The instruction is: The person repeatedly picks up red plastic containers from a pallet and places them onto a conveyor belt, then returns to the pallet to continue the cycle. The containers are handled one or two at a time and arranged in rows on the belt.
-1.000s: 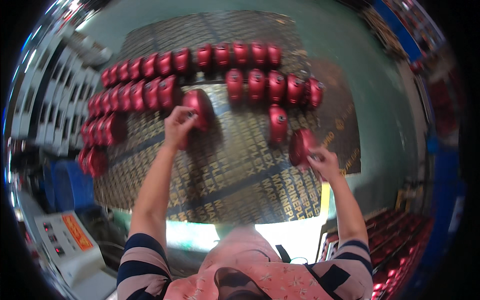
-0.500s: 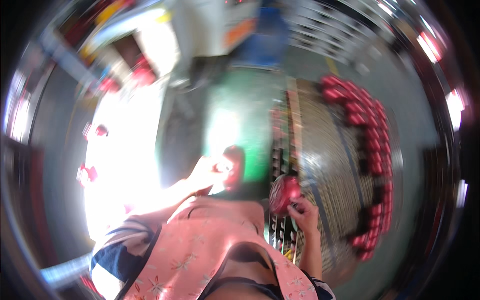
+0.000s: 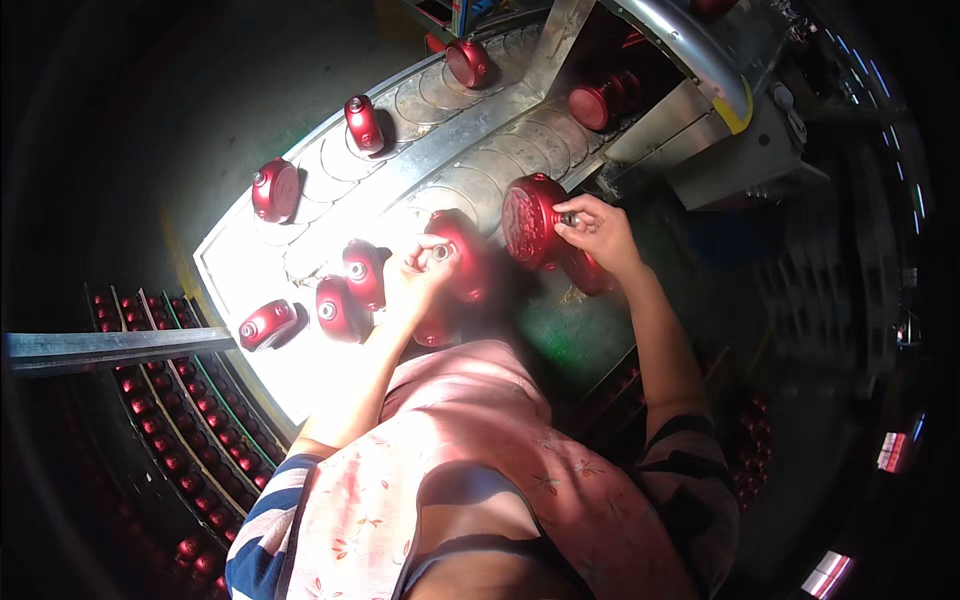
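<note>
My left hand (image 3: pixel 412 280) is closed on the neck of a glossy red, round, flattened bottle (image 3: pixel 466 262), held in bright light over the near conveyor lane. To its right, my right hand (image 3: pixel 603 236) pinches the neck of another red bottle (image 3: pixel 528 222), whose round flat side shows a raised pattern. Another red bottle (image 3: pixel 588 272) shows just below that one, partly hidden; what supports it I cannot tell. Close to my left hand several bottles stand on the lane, among them a red bottle (image 3: pixel 362 272) and a second red bottle (image 3: pixel 340 310).
A metal conveyor (image 3: pixel 440 185) of overlapping curved plates carries spaced red bottles along its far lane. At its upper right a machine opening has a silver curved hood (image 3: pixel 690 45) and a red bottle (image 3: pixel 597 105) inside. Rows of red bottles (image 3: pixel 190 400) stand lower left, beside a metal bar (image 3: pixel 120 345).
My view has swung from the floor and bottle stacks to the conveyor, which was at the left. Both hands still hold bottles, now over the conveyor and its near edge.
</note>
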The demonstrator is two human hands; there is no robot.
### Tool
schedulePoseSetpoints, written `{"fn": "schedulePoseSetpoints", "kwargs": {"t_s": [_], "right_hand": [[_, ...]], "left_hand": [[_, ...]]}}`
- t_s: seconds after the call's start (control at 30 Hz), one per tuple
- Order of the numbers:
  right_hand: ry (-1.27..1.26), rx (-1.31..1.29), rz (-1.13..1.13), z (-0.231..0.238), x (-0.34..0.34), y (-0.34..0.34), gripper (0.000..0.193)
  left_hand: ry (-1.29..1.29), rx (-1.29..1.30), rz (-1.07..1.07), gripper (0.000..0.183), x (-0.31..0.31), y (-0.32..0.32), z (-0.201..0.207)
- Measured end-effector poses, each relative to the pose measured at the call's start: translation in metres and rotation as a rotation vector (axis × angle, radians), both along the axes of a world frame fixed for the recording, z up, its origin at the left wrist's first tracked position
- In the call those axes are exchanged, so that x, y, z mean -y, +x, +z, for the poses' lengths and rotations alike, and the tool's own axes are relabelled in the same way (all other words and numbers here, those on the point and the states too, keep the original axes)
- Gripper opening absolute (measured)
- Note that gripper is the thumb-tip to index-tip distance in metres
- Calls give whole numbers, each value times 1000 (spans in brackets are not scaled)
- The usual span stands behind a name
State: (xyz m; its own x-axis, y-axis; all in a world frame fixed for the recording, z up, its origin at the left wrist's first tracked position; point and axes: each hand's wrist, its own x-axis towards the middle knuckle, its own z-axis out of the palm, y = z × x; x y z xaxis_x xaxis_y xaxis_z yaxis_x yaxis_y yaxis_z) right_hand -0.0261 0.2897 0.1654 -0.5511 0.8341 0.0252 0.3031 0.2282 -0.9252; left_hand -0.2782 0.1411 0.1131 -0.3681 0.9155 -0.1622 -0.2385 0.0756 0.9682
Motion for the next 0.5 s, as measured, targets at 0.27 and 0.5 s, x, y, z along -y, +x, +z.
{"fn": "schedulePoseSetpoints", "kwargs": {"t_s": [0.27,0.5], "right_hand": [[-31,169,377,-83,-184,-63,19],[-97,154,472,-110,-243,-64,25]], "left_hand": [[-64,-282,41,21,-142,7,-70],[-188,-566,22,28,-181,15,-72]]}}
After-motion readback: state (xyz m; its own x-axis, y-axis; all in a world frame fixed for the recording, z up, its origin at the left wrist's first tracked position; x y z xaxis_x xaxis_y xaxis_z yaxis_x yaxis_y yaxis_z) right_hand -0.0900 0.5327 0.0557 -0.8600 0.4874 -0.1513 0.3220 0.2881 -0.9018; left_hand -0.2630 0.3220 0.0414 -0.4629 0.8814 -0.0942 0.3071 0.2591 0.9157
